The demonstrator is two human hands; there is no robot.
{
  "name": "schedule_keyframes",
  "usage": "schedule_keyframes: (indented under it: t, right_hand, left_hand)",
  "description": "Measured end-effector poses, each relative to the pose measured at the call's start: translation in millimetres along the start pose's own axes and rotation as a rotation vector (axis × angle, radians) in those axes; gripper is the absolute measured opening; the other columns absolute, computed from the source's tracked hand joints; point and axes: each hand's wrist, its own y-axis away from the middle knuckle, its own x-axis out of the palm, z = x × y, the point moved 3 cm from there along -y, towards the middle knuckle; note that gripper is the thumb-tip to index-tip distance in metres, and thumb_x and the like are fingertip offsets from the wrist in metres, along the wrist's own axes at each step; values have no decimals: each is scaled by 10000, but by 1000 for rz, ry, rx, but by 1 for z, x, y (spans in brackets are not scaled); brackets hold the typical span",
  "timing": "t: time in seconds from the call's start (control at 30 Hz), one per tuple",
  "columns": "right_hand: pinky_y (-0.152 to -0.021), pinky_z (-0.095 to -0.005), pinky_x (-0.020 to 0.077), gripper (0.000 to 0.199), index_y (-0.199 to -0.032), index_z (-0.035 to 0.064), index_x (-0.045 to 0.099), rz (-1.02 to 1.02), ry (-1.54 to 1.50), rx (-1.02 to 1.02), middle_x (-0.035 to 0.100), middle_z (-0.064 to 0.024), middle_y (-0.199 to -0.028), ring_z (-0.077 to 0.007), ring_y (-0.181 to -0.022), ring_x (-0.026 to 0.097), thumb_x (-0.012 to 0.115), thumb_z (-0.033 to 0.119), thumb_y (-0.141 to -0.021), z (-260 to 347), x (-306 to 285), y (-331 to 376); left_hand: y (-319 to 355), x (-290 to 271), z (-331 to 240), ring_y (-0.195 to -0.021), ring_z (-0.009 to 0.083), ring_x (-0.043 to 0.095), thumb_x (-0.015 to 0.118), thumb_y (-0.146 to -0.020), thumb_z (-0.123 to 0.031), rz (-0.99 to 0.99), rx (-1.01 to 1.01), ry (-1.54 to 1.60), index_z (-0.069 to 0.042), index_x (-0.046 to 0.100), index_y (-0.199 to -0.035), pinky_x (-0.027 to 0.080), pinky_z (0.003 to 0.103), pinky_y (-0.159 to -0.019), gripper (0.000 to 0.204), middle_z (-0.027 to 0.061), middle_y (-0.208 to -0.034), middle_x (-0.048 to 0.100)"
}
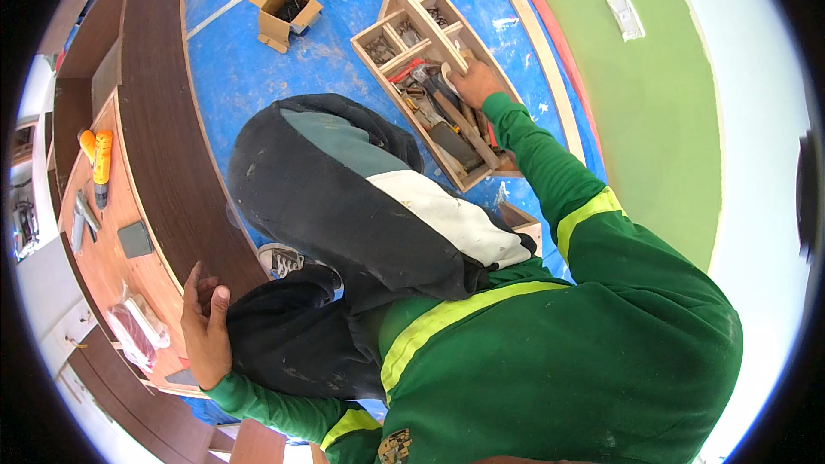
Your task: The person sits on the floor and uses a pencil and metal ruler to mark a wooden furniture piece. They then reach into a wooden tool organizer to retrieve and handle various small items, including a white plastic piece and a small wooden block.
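Note:
An open wooden toolbox [384, 77] stands on the blue floor sheet, ahead and to the right. My right hand [479, 84] is closed around its raised wooden handle [434, 30]; the fingertips are partly hidden. Below that hand lie tools, among them a hammer with a wooden handle [464, 125]. Smaller compartments at the far end hold small metal pieces [378, 50]. At lower left, my left hand [206, 326] has its fingers apart and holds nothing. It hovers by the edge of a long dark brown wooden panel [168, 120], near my bent knee.
A yellow and black drill [101, 163], a grey metal tool [83, 219], a dark flat rectangle [135, 240] and a plastic-wrapped packet [137, 326] lie on the plywood at left. An open cardboard box [277, 33] sits on the blue sheet. A green wall [653, 112] rises at right.

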Motion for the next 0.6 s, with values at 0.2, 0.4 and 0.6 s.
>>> schedule_keyframes:
  t: [0.2, 0.4, 0.6]
  right_hand:
    - [-989, -547, 563, 631, -1161, -151, 698, -13, 10, -13, 727, -391, -1058, -525, -1044, 721, 682, 443, -947, -2, 3, -1]
    - [-996, -540, 566, 610, -1262, -92, 689, 35, 19, 42, 731, -379, -1093, -519, -1072, 720, 686, 433, -951, 4, -4, 2]
    - [-994, -536, 568, 596, -1295, -64, 684, 19, 3, 19, 731, -373, -1113, -514, -1080, 720, 697, 415, -942, 7, -6, 3]
  left_hand:
    - [3, 0, -3, -1147, 253, 657, 727, -1059, -398, -13, -9, 19, -14, 542, -1570, 523, 348, -1022, 665, 180, -1267, 679]
    - [1, -1, -5, -1147, 248, 652, 731, -1058, -390, -5, -18, -7, -21, 549, -1567, 523, 344, -1018, 655, 181, -1272, 676]
    - [0, 1, -3, -1149, 253, 656, 728, -1057, -405, -9, -15, 26, -26, 544, -1574, 527, 346, -1014, 667, 191, -1280, 669]
